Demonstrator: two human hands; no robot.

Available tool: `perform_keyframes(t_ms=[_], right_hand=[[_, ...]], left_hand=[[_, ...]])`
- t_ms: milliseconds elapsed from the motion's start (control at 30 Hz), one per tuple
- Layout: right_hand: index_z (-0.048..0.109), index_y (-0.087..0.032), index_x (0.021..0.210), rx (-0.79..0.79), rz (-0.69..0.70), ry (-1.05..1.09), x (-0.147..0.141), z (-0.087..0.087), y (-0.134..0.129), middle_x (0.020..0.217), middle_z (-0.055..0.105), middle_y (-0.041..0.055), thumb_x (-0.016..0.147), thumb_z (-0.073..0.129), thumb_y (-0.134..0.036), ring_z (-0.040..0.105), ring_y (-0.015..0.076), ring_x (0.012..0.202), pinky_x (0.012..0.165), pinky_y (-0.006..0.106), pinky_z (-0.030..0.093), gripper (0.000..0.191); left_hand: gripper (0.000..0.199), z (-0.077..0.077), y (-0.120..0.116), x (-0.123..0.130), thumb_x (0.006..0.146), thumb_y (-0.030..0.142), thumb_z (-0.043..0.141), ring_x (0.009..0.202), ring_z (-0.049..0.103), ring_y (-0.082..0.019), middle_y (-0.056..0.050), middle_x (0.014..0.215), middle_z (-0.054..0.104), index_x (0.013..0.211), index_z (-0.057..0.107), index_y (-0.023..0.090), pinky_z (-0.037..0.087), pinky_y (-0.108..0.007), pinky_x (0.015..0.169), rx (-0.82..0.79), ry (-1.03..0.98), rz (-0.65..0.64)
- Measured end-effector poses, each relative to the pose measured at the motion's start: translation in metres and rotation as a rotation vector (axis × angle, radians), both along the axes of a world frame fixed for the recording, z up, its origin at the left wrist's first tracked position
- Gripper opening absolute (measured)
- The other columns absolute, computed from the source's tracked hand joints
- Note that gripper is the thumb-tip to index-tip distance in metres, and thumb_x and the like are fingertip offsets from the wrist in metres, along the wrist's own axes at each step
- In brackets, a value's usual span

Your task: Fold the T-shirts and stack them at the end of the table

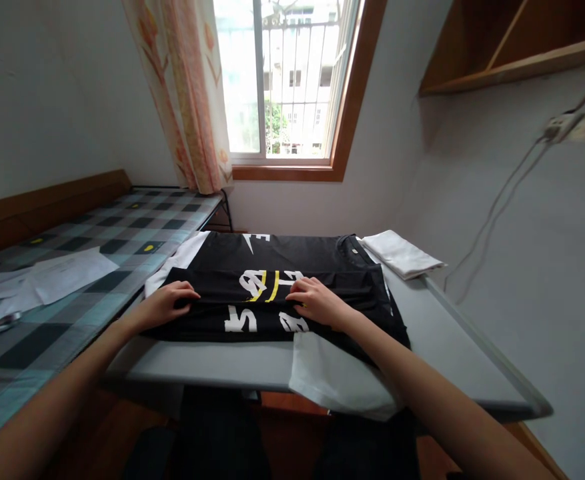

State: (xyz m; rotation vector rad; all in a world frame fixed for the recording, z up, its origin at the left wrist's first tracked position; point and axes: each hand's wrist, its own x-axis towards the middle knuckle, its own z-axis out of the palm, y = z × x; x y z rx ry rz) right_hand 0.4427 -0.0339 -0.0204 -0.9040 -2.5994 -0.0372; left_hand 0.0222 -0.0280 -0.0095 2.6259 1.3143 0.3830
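Note:
A black shirt [302,253] with white and yellow lettering lies across the grey table [212,363], its near part folded over. One white sleeve [337,373] hangs over the table's front edge, and white fabric shows at the far left. My left hand [175,303] pinches the black cloth near its left end. Right of the middle, my right hand [317,301] has its fingers curled on the same cloth, beside the lettering.
A folded white cloth [401,253] rests at the table's back right. To the left is a bed [92,233] with checked bedding and papers [57,280]. A wooden shelf [512,67] and cables [497,200] are on the right wall.

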Motion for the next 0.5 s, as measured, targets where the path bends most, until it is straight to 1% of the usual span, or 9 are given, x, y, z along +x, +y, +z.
perform_keyframes(t_ms=[100, 167, 267, 367, 433, 500], right_hand=[[0.071, -0.023, 0.103, 0.058, 0.002, -0.075, -0.014, -0.003, 0.005, 0.101, 0.064, 0.0065, 0.08, 0.066, -0.015, 0.055, 0.021, 0.095, 0.087, 0.037, 0.041, 0.025], [0.071, -0.023, 0.101, 0.102, -0.013, -0.104, -0.019, -0.005, 0.006, 0.1, 0.064, 0.0065, 0.08, 0.066, -0.016, 0.055, 0.0213, 0.094, 0.086, 0.036, 0.04, 0.022], [0.071, -0.021, 0.094, 0.14, -0.067, -0.106, -0.023, -0.008, 0.006, 0.094, 0.065, 0.0059, 0.084, 0.063, -0.017, 0.056, 0.02, 0.089, 0.082, 0.034, 0.04, 0.013], [0.069, -0.019, 0.093, 0.16, -0.154, -0.039, -0.024, -0.011, 0.004, 0.092, 0.065, 0.0064, 0.088, 0.057, -0.016, 0.056, 0.0186, 0.084, 0.078, 0.033, 0.041, 0.014], [0.068, -0.019, 0.095, 0.168, -0.161, -0.008, -0.024, -0.014, 0.004, 0.093, 0.064, 0.0067, 0.088, 0.056, -0.015, 0.056, 0.0186, 0.083, 0.078, 0.033, 0.042, 0.015], [0.069, -0.02, 0.094, 0.158, -0.105, -0.011, -0.022, -0.016, 0.004, 0.093, 0.064, 0.0064, 0.087, 0.057, -0.014, 0.056, 0.0189, 0.085, 0.08, 0.033, 0.043, 0.015]], left_hand=[[0.028, -0.002, 0.0, -0.022, 0.078, 0.027, 0.055, 0.09, 0.064, -0.019, -0.005, 0.098, 0.067, 0.099, 0.072, 0.023, 0.051, -0.03, 0.084, 0.044, 0.033, 0.038], [0.025, -0.004, -0.001, -0.03, 0.08, 0.027, 0.053, 0.088, 0.064, -0.02, -0.005, 0.096, 0.068, 0.096, 0.072, 0.022, 0.05, -0.031, 0.082, 0.106, 0.064, 0.064], [0.026, -0.005, -0.004, -0.033, 0.085, 0.03, 0.048, 0.087, 0.064, -0.022, -0.007, 0.094, 0.068, 0.093, 0.071, 0.021, 0.049, -0.035, 0.082, 0.24, 0.09, 0.159], [0.03, -0.003, -0.006, -0.031, 0.089, 0.032, 0.044, 0.09, 0.063, -0.024, -0.009, 0.097, 0.068, 0.098, 0.069, 0.02, 0.048, -0.037, 0.084, 0.363, 0.06, 0.25], [0.029, -0.002, -0.007, -0.031, 0.089, 0.032, 0.044, 0.09, 0.062, -0.024, -0.009, 0.097, 0.067, 0.098, 0.069, 0.02, 0.048, -0.037, 0.085, 0.388, 0.049, 0.255], [0.026, -0.004, -0.007, -0.033, 0.086, 0.03, 0.047, 0.088, 0.062, -0.022, -0.008, 0.094, 0.067, 0.094, 0.07, 0.021, 0.048, -0.036, 0.085, 0.333, 0.07, 0.205]])
